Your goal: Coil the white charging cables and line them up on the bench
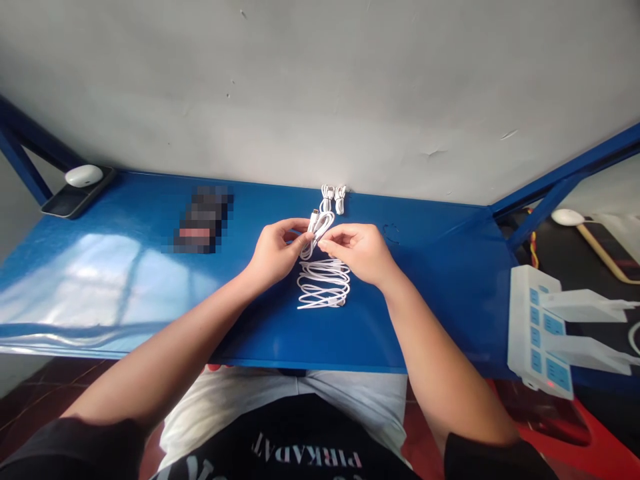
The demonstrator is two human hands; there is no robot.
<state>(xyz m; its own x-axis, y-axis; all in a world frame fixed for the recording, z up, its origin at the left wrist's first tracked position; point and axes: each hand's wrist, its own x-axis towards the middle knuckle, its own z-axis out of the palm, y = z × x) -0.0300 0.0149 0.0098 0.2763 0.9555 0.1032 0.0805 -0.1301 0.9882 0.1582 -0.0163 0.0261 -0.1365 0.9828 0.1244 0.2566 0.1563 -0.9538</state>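
Observation:
Above the middle of the blue table, my left hand (280,250) is closed on a folded white USB cable (325,221), whose plug points up. The fingertips of my right hand (357,247) are pinched together at the waist of the same bundle, by a small dark spot too small to name. Just below the hands lies a loosely looped white cable (325,287) on the tabletop. Beyond them, near the wall, rest two small bundled white cables, a left one (327,197) and a right one (341,199).
The blue table (440,267) meets a grey wall (320,100). A pixelated dark object (203,220) lies left of my hands. At the far left is a dark tray (75,200) with a white rounded object (84,176). A power strip (537,333) with plugged-in adapters stands right.

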